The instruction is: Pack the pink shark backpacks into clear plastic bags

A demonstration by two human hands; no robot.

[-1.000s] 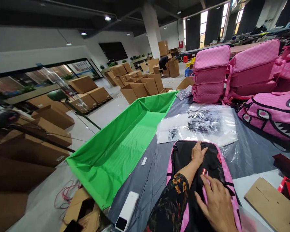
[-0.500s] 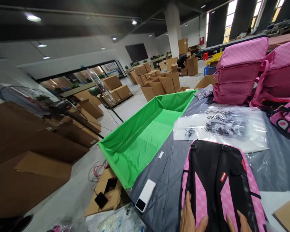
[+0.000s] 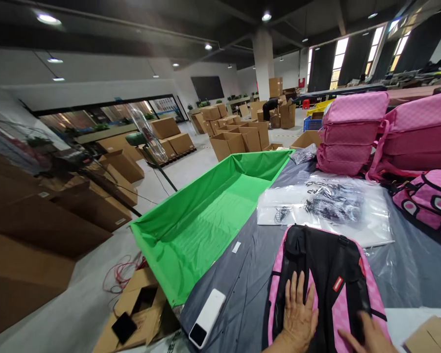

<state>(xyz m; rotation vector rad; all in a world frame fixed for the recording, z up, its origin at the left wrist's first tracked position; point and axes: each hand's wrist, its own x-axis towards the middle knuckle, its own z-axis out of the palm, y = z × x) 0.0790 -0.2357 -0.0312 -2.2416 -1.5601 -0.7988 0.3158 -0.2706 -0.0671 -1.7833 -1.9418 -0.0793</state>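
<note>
A black and pink backpack (image 3: pixel 321 260) lies with its strap side up on the dark table cover, a small red label on one strap. Flat on its left strap rests my left hand (image 3: pixel 299 309), fingers stretched out. My right hand (image 3: pixel 371 336) is at the lower right of the backpack, over the right strap, its fingers apart and slightly blurred. Neither hand grips anything. Just beyond the backpack's top is a stack of clear printed plastic bags (image 3: pixel 325 206).
A white power bank-like device (image 3: pixel 208 318) and a small white tag (image 3: pixel 236 247) lie left of the backpack. A green fabric-lined trough (image 3: pixel 206 230) borders the table. Pink backpacks (image 3: pixel 353 132) are stacked at back right. Brown cardboard (image 3: pixel 431 336) lies at lower right; cartons stand on the floor.
My left hand has moved up from the backpack's lower left edge onto its left strap and lies flatter. My right hand has shifted slightly right. The camera view has tilted.
</note>
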